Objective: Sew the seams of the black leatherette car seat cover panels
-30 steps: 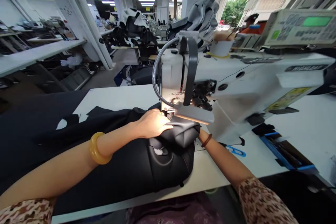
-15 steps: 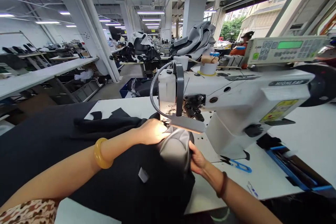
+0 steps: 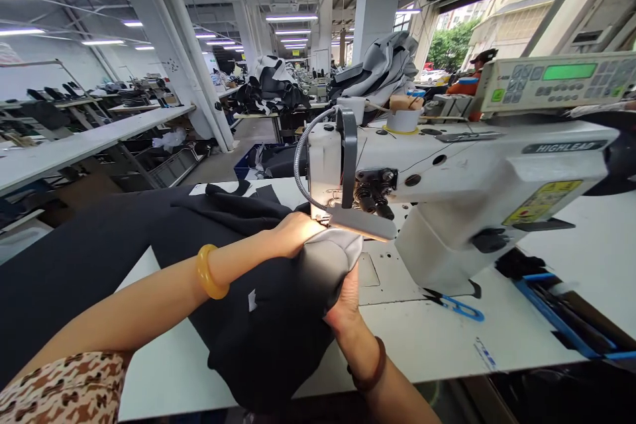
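Note:
A bulky black leather-like cover (image 3: 278,318) lies on the white sewing table (image 3: 422,338), its folded end lit up under the machine's lamp arm (image 3: 362,222). My left hand (image 3: 293,235) presses down on the top of that fold beside the needle area, fingers curled over it. My right hand (image 3: 345,298) grips the fold's right edge from below, fingers tucked under the material. The white industrial sewing machine (image 3: 457,179) stands directly behind the fold. A yellow bangle (image 3: 211,271) is on my left wrist.
Blue-handled snips (image 3: 460,308) lie right of the machine base, with a blue tray (image 3: 561,315) beyond. A control panel (image 3: 556,79) sits atop the machine. More black fabric (image 3: 74,258) spreads left. Behind are work tables, pillars and piled covers (image 3: 377,69).
The cover has been pulled toward me and bunched tighter. My right hand slid from the fold's side to beneath its right edge. The left hand stays on top.

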Demonstrator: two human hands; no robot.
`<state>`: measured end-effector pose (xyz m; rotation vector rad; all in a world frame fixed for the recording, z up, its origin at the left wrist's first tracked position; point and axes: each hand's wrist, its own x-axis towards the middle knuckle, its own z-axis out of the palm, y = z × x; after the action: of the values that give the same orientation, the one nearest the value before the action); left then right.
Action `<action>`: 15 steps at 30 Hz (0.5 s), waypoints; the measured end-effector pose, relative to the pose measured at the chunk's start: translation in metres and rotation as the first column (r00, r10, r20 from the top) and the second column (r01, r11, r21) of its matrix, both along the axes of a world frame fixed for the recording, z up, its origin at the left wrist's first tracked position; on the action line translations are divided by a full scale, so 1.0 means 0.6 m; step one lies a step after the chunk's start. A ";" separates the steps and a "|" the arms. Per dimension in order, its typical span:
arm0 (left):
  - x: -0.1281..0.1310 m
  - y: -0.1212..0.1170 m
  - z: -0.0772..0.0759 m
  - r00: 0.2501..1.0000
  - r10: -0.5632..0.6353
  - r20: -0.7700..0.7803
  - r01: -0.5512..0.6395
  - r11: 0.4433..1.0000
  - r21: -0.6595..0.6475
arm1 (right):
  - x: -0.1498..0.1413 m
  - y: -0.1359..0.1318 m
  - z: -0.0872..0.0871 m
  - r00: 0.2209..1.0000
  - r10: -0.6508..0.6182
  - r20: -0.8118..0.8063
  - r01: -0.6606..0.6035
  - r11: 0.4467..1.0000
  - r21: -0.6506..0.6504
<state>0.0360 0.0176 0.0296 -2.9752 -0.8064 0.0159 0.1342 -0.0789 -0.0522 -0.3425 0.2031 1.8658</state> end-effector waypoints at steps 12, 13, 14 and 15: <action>0.000 0.003 -0.012 0.996 0.082 -0.036 -0.085 0.991 -0.099 | -0.012 -0.014 -0.002 0.992 -0.119 0.038 0.120 0.992 -0.028; -0.002 0.003 -0.012 0.996 0.083 -0.039 -0.087 0.990 -0.115 | -0.015 -0.014 -0.004 0.988 -0.145 0.056 0.147 0.989 -0.021; -0.003 0.003 -0.011 0.996 0.084 -0.044 -0.089 0.988 -0.127 | -0.018 -0.014 -0.007 0.984 -0.165 0.072 0.167 0.986 -0.011; -0.004 0.002 -0.009 0.995 0.090 -0.044 -0.095 0.986 -0.139 | -0.021 -0.014 -0.009 0.980 -0.178 0.086 0.178 0.984 0.003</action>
<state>0.0337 0.0186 0.0243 -3.0540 -0.9772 0.1381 0.1214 -0.0870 -0.0577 -0.3950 0.1740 1.6705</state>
